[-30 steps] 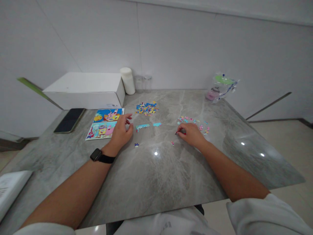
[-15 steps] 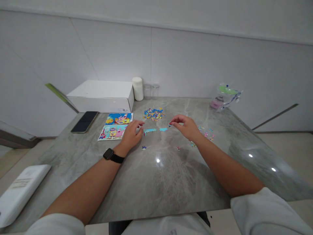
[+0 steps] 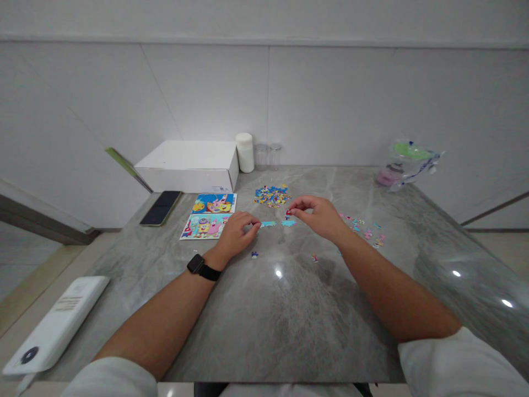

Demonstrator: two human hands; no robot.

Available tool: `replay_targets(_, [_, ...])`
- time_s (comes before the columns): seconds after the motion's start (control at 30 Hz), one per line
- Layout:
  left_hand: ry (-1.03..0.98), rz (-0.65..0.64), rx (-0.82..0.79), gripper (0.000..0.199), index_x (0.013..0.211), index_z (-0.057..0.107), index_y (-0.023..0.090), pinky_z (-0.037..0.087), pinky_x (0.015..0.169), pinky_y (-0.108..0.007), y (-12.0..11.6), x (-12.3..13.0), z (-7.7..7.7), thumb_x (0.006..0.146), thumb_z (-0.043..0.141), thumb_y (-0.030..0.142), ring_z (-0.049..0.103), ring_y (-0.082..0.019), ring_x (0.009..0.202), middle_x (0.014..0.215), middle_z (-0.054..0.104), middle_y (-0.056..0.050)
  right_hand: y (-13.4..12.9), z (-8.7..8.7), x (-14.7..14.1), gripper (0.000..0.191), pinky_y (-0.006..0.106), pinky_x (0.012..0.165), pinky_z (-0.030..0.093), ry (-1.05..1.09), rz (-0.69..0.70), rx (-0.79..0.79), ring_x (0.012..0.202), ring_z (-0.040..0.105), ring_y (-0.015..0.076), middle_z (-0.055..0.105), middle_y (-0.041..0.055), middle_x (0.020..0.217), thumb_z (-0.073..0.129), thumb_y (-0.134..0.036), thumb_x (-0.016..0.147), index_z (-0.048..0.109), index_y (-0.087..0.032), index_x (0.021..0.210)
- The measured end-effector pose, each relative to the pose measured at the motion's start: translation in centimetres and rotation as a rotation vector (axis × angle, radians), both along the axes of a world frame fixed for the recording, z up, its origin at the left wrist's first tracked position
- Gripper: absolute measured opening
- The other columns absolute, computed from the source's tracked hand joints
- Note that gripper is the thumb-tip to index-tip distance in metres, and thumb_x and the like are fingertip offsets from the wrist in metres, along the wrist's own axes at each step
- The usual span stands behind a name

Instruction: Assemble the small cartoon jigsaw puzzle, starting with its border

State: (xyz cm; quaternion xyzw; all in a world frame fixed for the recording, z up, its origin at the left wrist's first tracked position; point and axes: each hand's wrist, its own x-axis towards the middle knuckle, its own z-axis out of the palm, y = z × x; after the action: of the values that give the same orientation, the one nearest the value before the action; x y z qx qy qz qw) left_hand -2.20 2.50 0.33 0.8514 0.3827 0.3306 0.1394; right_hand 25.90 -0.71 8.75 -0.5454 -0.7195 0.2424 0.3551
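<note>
My right hand (image 3: pixel 317 215) pinches a small red and blue jigsaw puzzle piece (image 3: pixel 288 214) between thumb and fingertips, just above the table. Beneath it lies a short light-blue group of joined pieces (image 3: pixel 288 223). My left hand (image 3: pixel 238 234), with a black watch on its wrist, has its thumb and forefinger closed at the left end of a light-blue strip of joined pieces (image 3: pixel 268 224); the fingertips cover that end. A gap separates strip and group. Two loose pieces lie nearer me, a dark blue one (image 3: pixel 254 255) and a reddish one (image 3: pixel 314 258).
Behind the strip is a pile of puzzle pieces (image 3: pixel 271 195); more are scattered (image 3: pixel 367 234) by my right forearm. Left are a cartoon picture sheet (image 3: pixel 200 227), phone (image 3: pixel 161 208), white box (image 3: pixel 185 179) and white device (image 3: pixel 58 322). A white bottle (image 3: pixel 245 153) and bagged cup (image 3: pixel 390 175) stand farther back.
My left thumb and forefinger have come together at the strip's left end. My right hand still holds the red piece, now over the short light-blue group. The view has shifted left.
</note>
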Motion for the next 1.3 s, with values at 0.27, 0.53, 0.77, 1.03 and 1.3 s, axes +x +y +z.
replay_targets(0.27, [-0.086,0.067,-0.047,0.022,0.108,0.071,0.023,0.052,0.089,-0.04,-0.1,-0.3,-0.1,0.104,0.054,0.037,0.068,-0.023,0.092,0.096,0.074,-0.006,-0.3,2.0,2.2,0.014,0.034,0.082,0.056,-0.105,-0.076,0.113,0.079,0.073,0.0195,0.082,0.0022,0.089,0.069,-0.032,0.091,0.081,-0.025,0.096])
replay_targets(0.53, [-0.228,0.177,-0.061,0.024,0.122,0.064,0.022,0.053,0.088,-0.037,-0.4,-0.3,1.1,0.101,0.055,0.028,0.066,-0.019,0.088,0.093,0.071,-0.003,-0.9,2.5,1.6,0.021,0.037,0.091,0.055,-0.247,0.03,0.095,0.095,0.075,0.0232,0.083,0.0035,0.105,0.068,-0.024,0.092,0.084,-0.027,0.105])
replay_targets(0.77, [-0.174,0.207,-0.044,0.017,0.105,0.071,0.022,0.053,0.081,-0.036,-2.2,-1.7,7.8,0.099,0.059,0.032,0.066,-0.019,0.085,0.098,0.075,-0.004,-0.4,3.8,-0.7,0.022,0.032,0.087,0.055,-0.236,0.163,0.095,0.09,0.074,0.0199,0.083,0.0006,0.097,0.063,-0.016,0.09,0.082,-0.026,0.095])
replay_targets(1.03, [0.179,0.121,-0.132,0.014,0.093,0.073,0.024,0.049,0.074,-0.036,-4.8,-3.8,5.1,0.098,0.066,0.034,0.066,-0.022,0.082,0.09,0.074,-0.004,0.1,4.8,-4.1,0.02,0.032,0.088,0.051,-0.266,0.167,0.212,0.092,0.069,0.0206,0.078,0.0043,0.098,0.063,-0.011,0.087,0.079,-0.022,0.093])
replay_targets(1.3, [0.426,0.046,-0.118,0.023,0.087,0.072,0.023,0.045,0.07,-0.037,-4.9,-4.5,2.7,0.096,0.07,0.044,0.067,-0.025,0.081,0.088,0.073,-0.006,0.0,-2.2,-7.9,0.02,0.028,0.078,0.048,-0.378,0.392,-0.069,0.083,0.069,0.0175,0.079,0.0024,0.092,0.066,-0.01,0.089,0.08,-0.024,0.093])
